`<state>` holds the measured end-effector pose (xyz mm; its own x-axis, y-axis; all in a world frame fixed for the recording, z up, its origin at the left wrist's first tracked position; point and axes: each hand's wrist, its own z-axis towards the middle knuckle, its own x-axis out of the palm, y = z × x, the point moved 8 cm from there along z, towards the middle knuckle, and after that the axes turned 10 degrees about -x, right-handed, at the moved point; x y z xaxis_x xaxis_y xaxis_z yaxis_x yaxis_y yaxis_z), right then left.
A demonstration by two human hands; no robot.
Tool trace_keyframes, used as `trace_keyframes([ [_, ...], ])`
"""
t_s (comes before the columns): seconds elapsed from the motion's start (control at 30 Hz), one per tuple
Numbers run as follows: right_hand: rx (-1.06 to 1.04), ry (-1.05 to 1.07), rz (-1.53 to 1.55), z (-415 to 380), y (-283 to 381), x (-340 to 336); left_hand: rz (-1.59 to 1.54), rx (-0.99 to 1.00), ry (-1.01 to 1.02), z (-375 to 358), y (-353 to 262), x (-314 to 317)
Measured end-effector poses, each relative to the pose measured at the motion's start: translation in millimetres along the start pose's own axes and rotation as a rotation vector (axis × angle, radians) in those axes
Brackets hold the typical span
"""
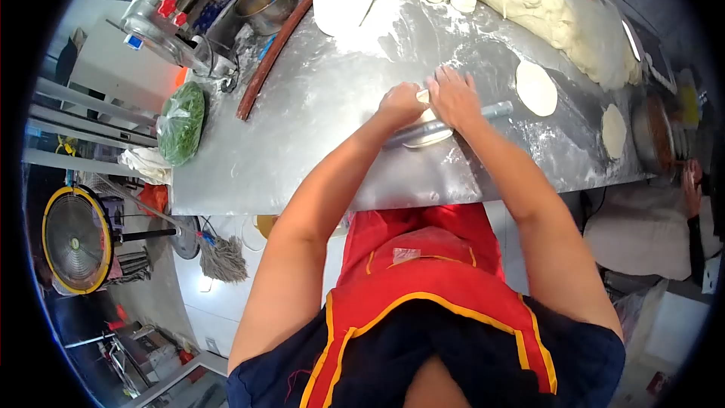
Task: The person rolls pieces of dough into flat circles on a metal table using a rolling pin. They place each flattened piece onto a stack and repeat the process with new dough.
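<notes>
On the floured metal table lies a flat piece of dough (430, 138), partly hidden by my hands and a metal rolling pin (495, 110). The pin crosses over the dough, nearer to me than my fingers. My left hand (402, 104) is closed at the far left edge of the dough, its fingers curled. Right beside it, my right hand (451, 96) rests at the dough's far right edge with its fingers stretched and a little apart. A small bit of dough shows between the two hands.
Flattened dough rounds (536, 88) lie to the right, beside a large dough mass (529, 7). A long brown rod (274, 57), a metal pot (266, 6) and bagged greens (181, 122) are left. Another person's hand (691, 187) is at far right, near a round pan (651, 136).
</notes>
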<state>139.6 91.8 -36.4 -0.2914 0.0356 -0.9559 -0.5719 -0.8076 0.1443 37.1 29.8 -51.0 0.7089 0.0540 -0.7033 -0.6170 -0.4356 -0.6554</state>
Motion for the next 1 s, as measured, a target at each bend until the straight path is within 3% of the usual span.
trace_keyframes([
  [0.13, -0.060, 0.014, 0.129, 2, 1, 13, 0.070, 0.007, 0.007, 5, -1, 4],
  [0.2, -0.170, -0.068, 0.086, -57, 19, -17, 0.117, 0.040, -0.008, 6, 15, 0],
  [0.3, -0.257, -0.018, 0.049, -129, 27, -31, -0.062, 0.026, -0.277, -20, 53, -20],
  [0.4, -0.220, -0.065, 0.003, -117, 26, -30, -0.521, -0.097, 0.385, -25, 63, 15],
  [0.5, -0.139, -0.052, -0.003, -30, 13, -10, 0.181, 0.047, -0.012, -14, 20, -3],
  [0.6, -0.126, -0.059, 0.033, 7, 11, 1, 0.183, -0.141, 0.030, 5, 7, 6],
  [0.63, -0.128, -0.079, 0.063, 11, 11, 3, 0.169, -0.116, -0.005, 5, 6, 2],
  [0.73, -0.222, 0.001, 0.012, -60, 20, -3, 0.081, -0.002, -0.049, -2, 19, -5],
  [0.83, -0.270, 0.005, 0.062, -122, 30, -26, -0.050, -0.116, -0.204, -11, 67, -13],
  [0.93, -0.237, -0.034, 0.011, -103, 31, -28, -0.691, -0.142, 0.290, -30, 66, 13],
  [1.0, -0.156, -0.033, 0.059, -44, 26, -19, -0.150, -0.049, 0.154, -25, 33, -9],
])
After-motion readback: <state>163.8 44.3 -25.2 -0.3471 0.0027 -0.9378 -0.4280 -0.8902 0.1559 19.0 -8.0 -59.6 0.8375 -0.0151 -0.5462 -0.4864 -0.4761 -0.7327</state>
